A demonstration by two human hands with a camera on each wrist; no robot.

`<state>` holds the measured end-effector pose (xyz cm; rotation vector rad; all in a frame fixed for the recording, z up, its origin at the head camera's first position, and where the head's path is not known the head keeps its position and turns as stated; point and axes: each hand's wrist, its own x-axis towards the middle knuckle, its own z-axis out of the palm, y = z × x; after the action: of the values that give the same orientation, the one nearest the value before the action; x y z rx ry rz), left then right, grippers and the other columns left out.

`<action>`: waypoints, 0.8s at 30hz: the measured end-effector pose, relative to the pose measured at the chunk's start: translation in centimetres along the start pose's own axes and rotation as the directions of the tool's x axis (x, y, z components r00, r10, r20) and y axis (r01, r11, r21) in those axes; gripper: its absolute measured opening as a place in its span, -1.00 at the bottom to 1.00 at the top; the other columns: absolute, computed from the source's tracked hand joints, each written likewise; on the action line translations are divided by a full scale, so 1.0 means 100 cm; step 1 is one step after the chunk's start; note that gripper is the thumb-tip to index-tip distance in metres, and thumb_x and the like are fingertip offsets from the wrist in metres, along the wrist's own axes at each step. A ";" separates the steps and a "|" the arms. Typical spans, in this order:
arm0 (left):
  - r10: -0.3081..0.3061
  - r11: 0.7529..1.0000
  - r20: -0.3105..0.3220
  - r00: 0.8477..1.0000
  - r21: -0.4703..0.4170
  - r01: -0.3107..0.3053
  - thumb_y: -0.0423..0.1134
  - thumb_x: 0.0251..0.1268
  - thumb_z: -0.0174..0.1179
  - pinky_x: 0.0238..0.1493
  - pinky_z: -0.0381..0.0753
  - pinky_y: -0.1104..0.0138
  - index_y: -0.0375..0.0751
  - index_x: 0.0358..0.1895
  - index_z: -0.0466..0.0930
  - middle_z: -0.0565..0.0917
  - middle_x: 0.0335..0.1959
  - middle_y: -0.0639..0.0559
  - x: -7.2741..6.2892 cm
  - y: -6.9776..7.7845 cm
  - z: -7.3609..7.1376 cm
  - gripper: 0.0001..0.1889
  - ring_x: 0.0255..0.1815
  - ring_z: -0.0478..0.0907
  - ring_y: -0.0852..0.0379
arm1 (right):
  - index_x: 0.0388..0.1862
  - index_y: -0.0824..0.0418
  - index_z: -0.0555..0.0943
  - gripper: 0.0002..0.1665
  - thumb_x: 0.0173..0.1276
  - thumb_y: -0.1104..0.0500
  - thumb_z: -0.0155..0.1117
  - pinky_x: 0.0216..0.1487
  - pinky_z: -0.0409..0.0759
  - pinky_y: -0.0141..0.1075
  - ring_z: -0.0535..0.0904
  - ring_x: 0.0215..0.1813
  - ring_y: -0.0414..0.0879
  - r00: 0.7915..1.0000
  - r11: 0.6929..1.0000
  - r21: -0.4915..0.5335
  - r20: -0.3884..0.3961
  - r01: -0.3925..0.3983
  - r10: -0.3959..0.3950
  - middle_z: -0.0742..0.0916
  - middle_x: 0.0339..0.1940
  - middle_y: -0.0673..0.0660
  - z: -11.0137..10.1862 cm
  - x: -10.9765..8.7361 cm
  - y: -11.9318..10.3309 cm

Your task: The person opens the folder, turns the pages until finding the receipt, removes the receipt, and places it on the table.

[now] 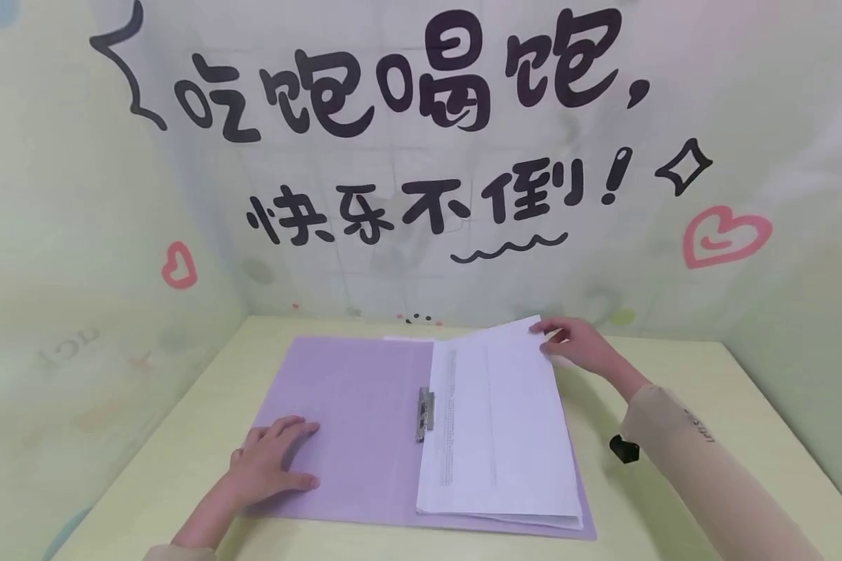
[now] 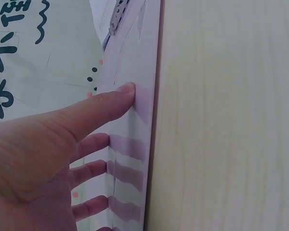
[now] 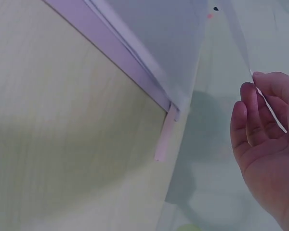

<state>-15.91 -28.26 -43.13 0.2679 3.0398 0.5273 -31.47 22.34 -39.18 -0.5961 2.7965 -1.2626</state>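
Observation:
A purple folder lies spread out on the table, with a metal clip at its middle fold. White sheets of paper with fine print along their left side lie on its right half. My left hand rests on the left cover near its outer edge, fingers and thumb spread. At the far right corner, my right hand pinches the top sheet between thumb and fingers. That corner is lifted, and the sheet's thin edge shows in the right wrist view, raised from the pages beneath.
The pale wooden table ends at a light wall with large black lettering and pink hearts. A pink strip sticks out past the folder's far corner. A small black object shows beside the right sleeve.

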 end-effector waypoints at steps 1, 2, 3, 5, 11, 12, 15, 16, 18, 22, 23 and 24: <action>0.004 1.000 -0.001 1.000 0.001 -0.004 0.21 -0.22 0.51 -0.12 0.45 -0.32 0.02 0.33 0.45 0.39 0.40 -0.18 0.001 0.000 0.000 -0.10 0.23 0.31 -0.41 | 0.14 0.27 0.63 -0.62 0.34 0.27 0.29 -0.17 0.59 -0.41 0.64 -0.08 -0.02 1.000 1.000 -0.009 -0.001 -0.001 0.001 0.71 0.11 0.30 -0.003 0.001 -0.002; 0.006 1.000 0.000 1.000 -0.001 -0.006 0.20 -0.21 0.52 -0.13 0.44 -0.32 0.02 0.33 0.45 0.39 0.40 -0.18 0.002 0.000 -0.001 -0.10 0.22 0.31 -0.41 | 0.15 0.26 0.63 -0.62 0.36 0.26 0.28 -0.16 0.58 -0.39 0.64 -0.07 0.00 1.000 1.000 -0.018 0.001 0.004 -0.004 0.71 0.11 0.29 -0.005 0.002 -0.005; 0.006 1.000 0.001 1.000 -0.003 -0.006 0.20 -0.21 0.52 -0.13 0.44 -0.32 0.02 0.33 0.45 0.39 0.40 -0.18 0.002 0.000 -0.001 -0.10 0.22 0.31 -0.41 | 0.15 0.25 0.63 -0.63 0.38 0.25 0.26 -0.14 0.58 -0.37 0.65 -0.06 0.01 1.000 1.000 -0.029 0.002 0.008 -0.008 0.71 0.11 0.29 -0.007 0.003 -0.007; 0.002 1.000 0.008 1.000 -0.007 -0.002 0.19 -0.22 0.52 -0.14 0.43 -0.32 0.01 0.33 0.45 0.39 0.39 -0.18 0.002 0.001 -0.002 -0.10 0.22 0.30 -0.41 | 0.16 0.25 0.63 -0.64 0.43 0.25 0.19 -0.09 0.58 -0.33 0.66 -0.05 0.04 1.000 0.999 -0.035 0.015 0.022 -0.021 0.71 0.13 0.29 -0.011 0.006 -0.013; 0.002 1.000 0.014 1.000 -0.009 -0.002 0.19 -0.21 0.52 -0.13 0.45 -0.31 0.00 0.34 0.45 0.39 0.39 -0.19 0.002 0.002 -0.002 -0.10 0.22 0.30 -0.41 | 0.16 0.19 0.64 -0.63 0.46 0.29 0.06 -0.01 0.58 -0.26 0.65 0.00 0.04 0.998 0.998 -0.045 0.014 0.054 -0.054 0.70 0.18 0.22 -0.018 0.018 -0.032; 0.002 1.000 0.013 1.000 -0.009 -0.002 0.19 -0.21 0.52 -0.14 0.45 -0.30 0.00 0.34 0.45 0.39 0.39 -0.19 0.002 0.002 -0.003 -0.09 0.22 0.30 -0.42 | 0.16 0.18 0.64 -0.63 0.46 0.29 0.06 0.00 0.59 -0.26 0.65 0.01 0.03 0.998 0.997 -0.040 0.017 0.062 -0.062 0.70 0.18 0.21 -0.018 0.020 -0.035; -0.001 1.000 0.010 1.000 -0.008 0.001 0.18 -0.22 0.52 -0.15 0.45 -0.28 0.01 0.33 0.45 0.40 0.39 -0.17 0.002 0.002 -0.004 -0.10 0.23 0.30 -0.42 | 0.18 0.18 0.63 -0.63 0.45 0.28 0.10 0.04 0.62 -0.26 0.65 0.05 0.04 0.996 0.996 -0.014 0.034 0.089 -0.088 0.69 0.19 0.22 -0.019 0.027 -0.044; -0.002 1.000 0.009 1.000 -0.007 0.002 0.18 -0.22 0.53 -0.15 0.45 -0.28 0.01 0.33 0.45 0.40 0.39 -0.17 0.002 0.001 -0.004 -0.10 0.23 0.30 -0.42 | 0.18 0.18 0.63 -0.63 0.45 0.27 0.11 0.05 0.62 -0.27 0.65 0.06 0.05 0.995 0.996 -0.002 0.039 0.094 -0.094 0.69 0.20 0.21 -0.019 0.029 -0.046; -0.002 1.000 0.009 1.000 -0.010 0.002 0.16 -0.22 0.53 -0.14 0.44 -0.27 0.01 0.33 0.45 0.40 0.38 -0.17 0.001 0.002 -0.005 -0.10 0.22 0.30 -0.41 | 0.19 0.19 0.62 -0.63 0.44 0.27 0.13 0.06 0.62 -0.28 0.65 0.07 0.05 0.994 0.995 0.015 0.040 0.100 -0.100 0.68 0.20 0.22 -0.018 0.033 -0.052; 0.005 1.000 0.014 1.000 -0.017 -0.005 0.16 -0.18 0.52 -0.13 0.45 -0.28 -0.01 0.34 0.44 0.40 0.39 -0.18 0.001 0.003 -0.005 -0.11 0.22 0.31 -0.41 | 0.20 0.17 0.61 -0.63 0.44 0.23 0.17 0.12 0.59 -0.22 0.63 0.09 0.05 0.995 0.994 0.059 0.032 0.091 -0.093 0.68 0.22 0.19 -0.014 0.041 -0.062; 0.005 1.000 0.015 1.000 -0.017 -0.005 0.17 -0.18 0.52 -0.13 0.45 -0.29 -0.01 0.34 0.44 0.40 0.39 -0.18 0.000 0.004 -0.004 -0.11 0.22 0.31 -0.41 | 0.20 0.16 0.61 -0.63 0.45 0.20 0.18 0.14 0.58 -0.20 0.63 0.10 0.05 0.996 0.994 0.070 0.030 0.087 -0.090 0.68 0.22 0.18 -0.012 0.042 -0.065; 0.005 1.000 0.014 1.000 -0.018 -0.005 0.17 -0.18 0.51 -0.13 0.45 -0.29 -0.01 0.34 0.44 0.40 0.39 -0.19 0.000 0.004 -0.004 -0.11 0.22 0.31 -0.42 | 0.20 0.15 0.61 -0.64 0.45 0.18 0.19 0.15 0.58 -0.18 0.62 0.10 0.05 0.996 0.993 0.081 0.027 0.083 -0.086 0.68 0.22 0.17 -0.010 0.044 -0.068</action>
<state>-15.84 -28.07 -42.58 0.2768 3.0205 0.5503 -33.44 17.42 -32.96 -0.7295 2.7083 -1.3603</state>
